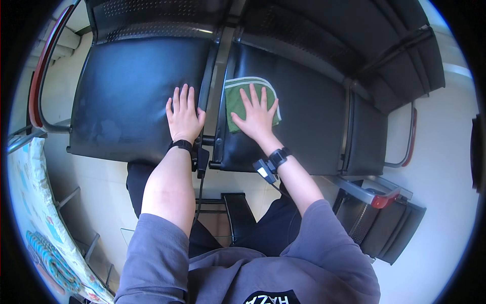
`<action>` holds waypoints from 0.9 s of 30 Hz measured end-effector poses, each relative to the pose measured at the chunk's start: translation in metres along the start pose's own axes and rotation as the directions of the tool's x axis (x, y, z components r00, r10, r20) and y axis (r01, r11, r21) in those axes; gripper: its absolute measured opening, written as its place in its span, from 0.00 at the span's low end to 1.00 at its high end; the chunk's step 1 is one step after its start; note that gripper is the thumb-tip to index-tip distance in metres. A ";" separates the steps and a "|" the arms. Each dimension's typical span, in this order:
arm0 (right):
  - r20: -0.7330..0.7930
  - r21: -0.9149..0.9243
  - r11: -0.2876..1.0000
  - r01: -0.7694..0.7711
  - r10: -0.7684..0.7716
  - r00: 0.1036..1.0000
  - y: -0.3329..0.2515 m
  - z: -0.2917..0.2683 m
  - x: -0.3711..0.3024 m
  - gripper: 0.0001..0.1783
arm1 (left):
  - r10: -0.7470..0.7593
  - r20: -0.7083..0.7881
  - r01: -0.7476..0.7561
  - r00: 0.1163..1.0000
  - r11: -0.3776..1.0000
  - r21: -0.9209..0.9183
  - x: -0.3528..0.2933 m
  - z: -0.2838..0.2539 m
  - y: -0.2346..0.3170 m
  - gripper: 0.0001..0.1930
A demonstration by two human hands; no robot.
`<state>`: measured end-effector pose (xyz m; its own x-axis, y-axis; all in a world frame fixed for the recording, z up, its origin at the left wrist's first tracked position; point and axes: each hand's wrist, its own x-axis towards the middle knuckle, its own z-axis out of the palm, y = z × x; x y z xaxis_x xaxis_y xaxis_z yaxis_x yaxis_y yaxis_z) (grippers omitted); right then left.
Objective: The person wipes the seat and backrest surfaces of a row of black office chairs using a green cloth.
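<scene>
My left hand (184, 117) lies flat near the right edge of the left black padded seat (126, 91), fingers stretched out and holding nothing. On the middle seat (309, 121), a folded green cloth (235, 109) with a white edge rests close to the seat's left side. My right hand (257, 114) is spread flat on top of that cloth, pressing on it without gripping. The cloth's part under my palm is hidden. A black strap with a small device (271, 164) is on my right wrist, and another black strap (181, 145) on my left.
The seats are joined in a row, with a gap and metal bar between them. Armrests with red-brown tops stand at the left (38, 91) and right (414, 131). A patterned cloth-covered board (43, 202) is at lower left. Another black seat (379, 223) stands at lower right.
</scene>
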<state>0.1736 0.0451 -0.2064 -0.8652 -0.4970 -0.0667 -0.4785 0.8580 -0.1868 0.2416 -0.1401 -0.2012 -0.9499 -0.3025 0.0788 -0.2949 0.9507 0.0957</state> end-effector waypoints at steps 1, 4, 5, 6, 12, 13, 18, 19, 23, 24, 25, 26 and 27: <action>-0.015 -0.027 0.999 -0.021 0.020 1.000 -0.001 0.002 0.002 0.37 | -0.001 0.013 0.001 1.000 1.000 0.002 0.001 0.000 0.002 0.28; -0.050 -0.032 0.998 -0.056 0.054 0.997 0.006 0.006 0.021 0.36 | 0.009 0.016 -0.009 1.000 1.000 0.012 0.002 0.001 0.005 0.28; -0.054 -0.034 0.997 -0.063 0.061 0.997 0.009 0.008 0.029 0.35 | 0.009 0.011 -0.009 1.000 1.000 0.006 0.003 0.002 0.006 0.28; -0.060 -0.033 0.997 -0.069 0.067 0.996 0.013 0.010 0.037 0.35 | 0.008 0.014 -0.008 1.000 1.000 0.005 0.003 0.003 0.007 0.28; -0.038 -0.002 0.989 -0.149 0.148 0.988 0.052 0.011 0.083 0.30 | 0.016 0.007 -0.016 1.000 1.000 0.026 0.002 0.000 0.008 0.27; -0.027 -0.038 0.985 -0.167 0.166 0.986 0.063 0.014 0.089 0.28 | 0.027 0.001 -0.027 1.000 0.999 0.021 0.003 0.002 0.008 0.27; -0.024 -0.005 0.955 -0.296 0.296 0.955 0.149 0.015 0.103 0.24 | 0.026 0.006 -0.026 1.000 0.999 0.040 0.002 0.002 0.007 0.27; -0.006 -0.030 0.942 -0.333 0.333 0.943 0.172 0.015 0.100 0.24 | 0.029 0.010 -0.029 1.000 0.998 0.047 0.003 0.003 0.008 0.27; -0.046 -0.135 0.880 -0.456 0.454 0.890 0.258 0.014 0.073 0.25 | 0.036 0.011 -0.037 0.999 0.994 0.099 0.002 0.003 0.005 0.27; -0.056 -0.115 0.869 -0.480 0.477 0.877 0.281 0.013 0.063 0.25 | 0.039 0.009 -0.040 0.999 0.994 0.106 0.003 0.004 0.006 0.27; -0.064 -0.097 0.857 -0.506 0.502 0.862 0.302 0.011 0.051 0.25 | 0.044 0.009 -0.045 0.999 0.993 0.112 0.003 0.004 0.007 0.27; -0.063 -0.054 0.845 -0.532 0.529 0.846 0.322 0.008 0.037 0.25 | 0.050 0.008 -0.051 0.999 0.993 0.111 0.003 0.007 0.009 0.27; -0.061 -0.006 0.832 -0.555 0.553 0.831 0.337 0.005 0.024 0.26 | 0.054 0.003 -0.054 0.999 0.991 0.119 0.003 0.008 0.008 0.27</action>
<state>-0.0077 0.3218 -0.2757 -0.9926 0.0699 -0.0991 0.0809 0.9904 -0.1121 0.2361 -0.1330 -0.2080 -0.9649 -0.2501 0.0805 -0.2529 0.9671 -0.0273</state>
